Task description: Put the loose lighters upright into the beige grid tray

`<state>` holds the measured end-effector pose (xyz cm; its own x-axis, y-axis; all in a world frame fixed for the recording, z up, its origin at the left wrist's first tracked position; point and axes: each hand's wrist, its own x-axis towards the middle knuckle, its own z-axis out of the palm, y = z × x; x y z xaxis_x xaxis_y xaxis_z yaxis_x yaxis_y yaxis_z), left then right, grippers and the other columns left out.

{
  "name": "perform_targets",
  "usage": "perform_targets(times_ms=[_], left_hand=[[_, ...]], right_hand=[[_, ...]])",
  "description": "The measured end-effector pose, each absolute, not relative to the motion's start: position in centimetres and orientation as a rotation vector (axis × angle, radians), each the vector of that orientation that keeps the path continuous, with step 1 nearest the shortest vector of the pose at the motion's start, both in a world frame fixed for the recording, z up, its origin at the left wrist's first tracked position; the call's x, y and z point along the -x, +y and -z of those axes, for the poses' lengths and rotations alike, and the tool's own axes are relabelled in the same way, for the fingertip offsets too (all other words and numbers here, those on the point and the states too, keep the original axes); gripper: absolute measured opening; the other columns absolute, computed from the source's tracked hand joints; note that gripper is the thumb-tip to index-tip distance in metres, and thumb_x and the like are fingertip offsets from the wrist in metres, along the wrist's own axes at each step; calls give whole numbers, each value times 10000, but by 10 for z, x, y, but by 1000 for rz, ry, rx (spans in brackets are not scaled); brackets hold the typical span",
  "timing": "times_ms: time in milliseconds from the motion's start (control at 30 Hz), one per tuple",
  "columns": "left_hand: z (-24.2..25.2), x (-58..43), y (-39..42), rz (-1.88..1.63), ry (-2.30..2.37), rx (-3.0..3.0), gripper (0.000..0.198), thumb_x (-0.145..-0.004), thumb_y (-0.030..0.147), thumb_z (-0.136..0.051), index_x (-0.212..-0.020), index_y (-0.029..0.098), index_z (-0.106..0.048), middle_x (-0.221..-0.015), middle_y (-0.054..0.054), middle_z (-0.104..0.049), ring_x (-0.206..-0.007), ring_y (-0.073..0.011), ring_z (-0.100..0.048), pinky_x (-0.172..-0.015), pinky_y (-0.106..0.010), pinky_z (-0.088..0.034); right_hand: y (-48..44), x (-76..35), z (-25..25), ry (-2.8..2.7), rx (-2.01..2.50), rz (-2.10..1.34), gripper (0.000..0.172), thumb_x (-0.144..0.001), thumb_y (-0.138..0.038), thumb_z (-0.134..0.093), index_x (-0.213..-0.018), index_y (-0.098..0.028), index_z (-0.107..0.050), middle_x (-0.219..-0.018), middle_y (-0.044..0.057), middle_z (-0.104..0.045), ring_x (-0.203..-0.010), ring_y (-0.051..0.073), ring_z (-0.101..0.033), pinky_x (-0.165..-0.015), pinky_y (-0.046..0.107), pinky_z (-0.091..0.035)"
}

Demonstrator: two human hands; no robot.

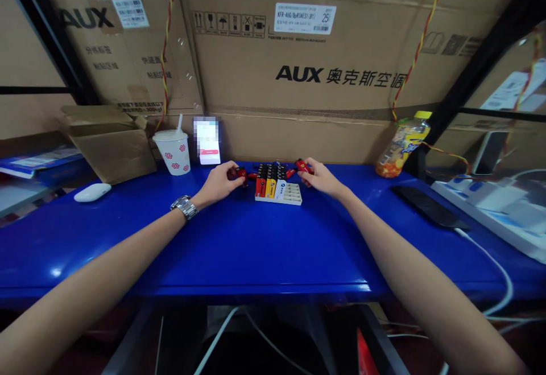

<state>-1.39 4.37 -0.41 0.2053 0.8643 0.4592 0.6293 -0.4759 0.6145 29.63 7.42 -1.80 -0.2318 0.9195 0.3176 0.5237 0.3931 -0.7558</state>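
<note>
Blue and glossy, the worktop (256,244) carries a white gridded plastic tray (293,194) at centre frame. The tray's left part is filled with red, yellow and white black-topped blocks (270,186), and its right cells are bare. The left grip (219,182) is pinched on a small red-and-black piece (241,173) just left of the tray. The right grip (321,177) is closed on a similar small red piece (302,165) at the tray's upper right corner. Other red bits lie behind the tray, too small to make out. Both pieces are tiny and seem held at the fingertips only, so a loose pinch could drop one onto the slick surface, where it might skid out of reach. A wrist nudging the light tray could shift it or topple the standing blocks. The lidded paper cup with red flowers (174,153), left of centre, and the leaning yellow-capped drink bottle (403,144), at right, stand well apart from both grips, so a spill looks unlikely.
</note>
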Motion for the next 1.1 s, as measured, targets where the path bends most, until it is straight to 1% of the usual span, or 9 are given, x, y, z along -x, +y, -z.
perform_targets(times_ms=[167,333,433,500,567,633,767,933,1100], left_hand=[[6,7,43,-1265,1116,-1768,232,-747,178,-590,-795,215,-366,-811,-33,-645,-732,-161,-637,-653,-299,-497],[6,-3,36,-1205,989,-1571,159,-842,185,-514,-886,222,-366,-714,22,-572,-574,-117,-580,-547,-278,-517],[6,-6,34,-1209,953,-1532,127,-878,220,-482,-918,237,-363,-653,51,-530,-484,-95,-498,-458,-238,-459],[6,-6,34,-1226,933,-1513,134,-879,229,-487,-897,244,-355,-574,81,-471,-421,-76,-415,-415,-202,-384],[5,-6,34,-1231,945,-1499,140,-896,284,-485,-841,237,-365,-505,98,-381,-377,-62,-330,-386,-186,-308],[4,-6,32,-1199,1006,-1495,251,-923,401,-458,-762,223,-385,-474,95,-320,-357,-54,-276,-366,-193,-258],[2,-6,30,-1171,1175,-1509,453,-904,563,-450,-625,213,-379,-458,79,-298,-346,-45,-254,-350,-210,-236],[7,-4,32,-1232,1333,-1704,401,-833,478,-567,-595,217,-378,-450,69,-339,-324,-58,-330,-330,-221,-242],[4,-6,28,-1230,1412,-1820,366,-784,388,-587,-567,223,-343,-429,67,-333,-317,-76,-382,-326,-224,-253]], right_hand=[[73,-292,17,-1762,1242,-724,188,-788,-319,-614,-864,-209,-482,-614,-37,-505,-509,110,-467,-467,244,-398],[68,-281,14,-1546,1144,-920,373,-852,-554,-540,-787,-188,-513,-596,-28,-452,-515,97,-425,-484,235,-405],[68,-276,15,-1480,1114,-1020,448,-842,-646,-505,-789,-201,-487,-598,-14,-506,-518,111,-481,-504,250,-434],[68,-274,17,-1473,1086,-1032,461,-825,-673,-511,-791,-214,-474,-556,-32,-487,-478,109,-459,-471,242,-409],[69,-272,18,-1483,1051,-1028,475,-829,-684,-493,-769,-213,-491,-497,-52,-425,-425,96,-385,-429,228,-354],[69,-271,19,-1478,1041,-1039,518,-846,-697,-438,-702,-204,-505,-450,-55,-369,-396,90,-330,-407,228,-313],[66,-270,17,-1389,1139,-1047,576,-837,-721,-391,-545,-224,-397,-374,-58,-274,-345,86,-277,-373,238,-259],[59,-267,9,-1234,1266,-1058,496,-856,-642,-363,-558,-248,-325,-361,-67,-242,-314,76,-186,-334,232,-159],[56,-261,3,-1158,1305,-1077,485,-917,-576,-168,-594,-250,-324,-373,-42,-248,-313,100,-194,-335,252,-183]])
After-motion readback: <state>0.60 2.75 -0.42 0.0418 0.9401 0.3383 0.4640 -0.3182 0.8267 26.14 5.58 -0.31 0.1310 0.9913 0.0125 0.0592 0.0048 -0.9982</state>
